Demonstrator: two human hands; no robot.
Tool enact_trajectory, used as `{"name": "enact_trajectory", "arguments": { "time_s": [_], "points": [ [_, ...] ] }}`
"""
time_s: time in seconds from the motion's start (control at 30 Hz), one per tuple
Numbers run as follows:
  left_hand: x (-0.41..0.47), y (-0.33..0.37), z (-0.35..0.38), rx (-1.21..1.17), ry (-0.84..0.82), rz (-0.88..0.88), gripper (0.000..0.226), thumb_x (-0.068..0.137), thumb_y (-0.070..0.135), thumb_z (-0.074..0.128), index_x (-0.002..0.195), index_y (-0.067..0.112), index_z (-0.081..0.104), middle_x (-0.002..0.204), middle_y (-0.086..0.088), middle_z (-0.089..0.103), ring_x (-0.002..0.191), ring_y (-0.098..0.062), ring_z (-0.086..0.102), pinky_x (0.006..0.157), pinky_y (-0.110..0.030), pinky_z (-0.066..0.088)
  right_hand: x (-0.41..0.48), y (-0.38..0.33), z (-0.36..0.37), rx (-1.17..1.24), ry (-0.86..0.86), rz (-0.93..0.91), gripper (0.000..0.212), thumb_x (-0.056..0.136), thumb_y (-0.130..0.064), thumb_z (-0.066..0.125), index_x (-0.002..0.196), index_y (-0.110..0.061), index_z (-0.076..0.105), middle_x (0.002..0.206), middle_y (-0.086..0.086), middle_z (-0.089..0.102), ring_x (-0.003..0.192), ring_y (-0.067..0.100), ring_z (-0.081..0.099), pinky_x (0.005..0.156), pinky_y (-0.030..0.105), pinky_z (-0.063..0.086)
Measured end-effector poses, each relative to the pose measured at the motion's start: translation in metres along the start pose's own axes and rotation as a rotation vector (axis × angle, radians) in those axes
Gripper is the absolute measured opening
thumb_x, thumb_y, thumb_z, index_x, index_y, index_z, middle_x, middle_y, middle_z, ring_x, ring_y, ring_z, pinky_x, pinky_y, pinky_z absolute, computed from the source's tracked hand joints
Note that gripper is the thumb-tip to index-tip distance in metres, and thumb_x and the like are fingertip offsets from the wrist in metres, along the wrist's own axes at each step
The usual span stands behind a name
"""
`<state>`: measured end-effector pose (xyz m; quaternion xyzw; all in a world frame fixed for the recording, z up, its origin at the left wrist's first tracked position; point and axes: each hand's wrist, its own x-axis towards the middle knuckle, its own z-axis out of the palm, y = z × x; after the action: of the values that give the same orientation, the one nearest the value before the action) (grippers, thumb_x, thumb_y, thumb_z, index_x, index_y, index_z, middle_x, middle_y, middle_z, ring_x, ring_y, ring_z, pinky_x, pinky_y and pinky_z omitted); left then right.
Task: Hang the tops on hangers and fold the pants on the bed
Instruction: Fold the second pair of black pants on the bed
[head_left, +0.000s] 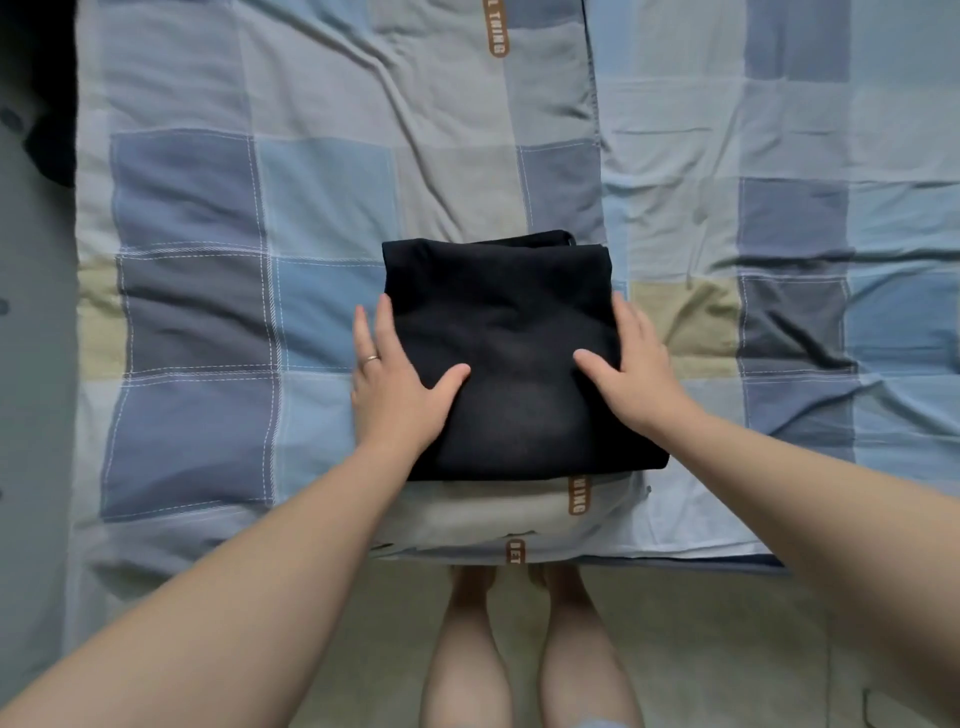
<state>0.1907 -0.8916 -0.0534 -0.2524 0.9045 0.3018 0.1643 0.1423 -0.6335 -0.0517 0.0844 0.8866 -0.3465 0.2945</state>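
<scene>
A pair of black pants (509, 322) lies folded into a compact rectangle on the bed (208, 312), near its front edge. My left hand (395, 379) lies flat along the bundle's left side, thumb resting on top and a ring on one finger. My right hand (628, 369) lies flat along the right side, thumb on top, fingers straight beside the edge. Both hands touch the pants with straight fingers; neither is curled round the cloth.
The bed is covered by a blue, grey and beige patchwork quilt, with a lighter checked sheet (779, 156) on the right. A dark object (47, 104) sits at the far left edge. My bare legs (519, 649) stand on the pale floor below the bed edge.
</scene>
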Motion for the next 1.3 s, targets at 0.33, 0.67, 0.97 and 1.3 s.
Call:
{"name": "enact_trajectory", "arguments": {
  "time_s": [0.33, 0.67, 0.97, 1.3],
  "points": [
    [0.027, -0.017, -0.001, -0.149, -0.169, -0.317, 0.077, 0.084, 0.071, 0.06, 0.14, 0.022, 0.038, 0.125, 0.005, 0.061, 0.119, -0.029, 0.059, 0.092, -0.037, 0.043, 0.01, 0.015, 0.01, 0.581, -0.103, 0.34, 0.054, 0.083, -0.05, 0.075, 0.127, -0.022, 0.06, 0.115, -0.005, 0.071, 0.099, 0.015, 0.071, 0.082, 0.032, 0.056],
    [-0.004, -0.015, -0.031, -0.276, -0.435, -0.384, 0.074, 0.086, 0.062, 0.066, 0.144, 0.019, 0.051, 0.138, -0.001, 0.06, 0.122, -0.027, 0.059, 0.108, -0.042, 0.046, -0.051, 0.009, -0.024, 0.598, -0.373, 0.535, 0.06, 0.076, -0.056, 0.078, 0.122, -0.019, 0.067, 0.107, 0.001, 0.077, 0.096, 0.022, 0.075, 0.089, 0.037, 0.057],
    [-0.076, -0.01, -0.108, -0.103, -0.933, -0.658, 0.07, 0.084, 0.073, 0.06, 0.121, 0.014, 0.064, 0.109, -0.007, 0.072, 0.093, -0.025, 0.07, 0.079, -0.033, 0.054, -0.158, -0.018, -0.03, 0.735, -0.517, 0.879, 0.067, 0.059, -0.063, 0.08, 0.105, -0.015, 0.075, 0.103, 0.009, 0.077, 0.082, 0.025, 0.076, 0.064, 0.03, 0.059],
    [-0.159, -0.005, -0.151, -0.054, -1.088, -0.614, 0.063, 0.084, 0.071, 0.062, 0.118, 0.018, 0.07, 0.089, 0.002, 0.079, 0.077, -0.015, 0.076, 0.064, -0.021, 0.056, -0.27, -0.042, -0.057, 0.79, -0.447, 0.905, 0.043, 0.078, -0.038, 0.078, 0.112, -0.013, 0.074, 0.103, 0.011, 0.077, 0.081, 0.025, 0.074, 0.077, 0.033, 0.054]
  ]
}}
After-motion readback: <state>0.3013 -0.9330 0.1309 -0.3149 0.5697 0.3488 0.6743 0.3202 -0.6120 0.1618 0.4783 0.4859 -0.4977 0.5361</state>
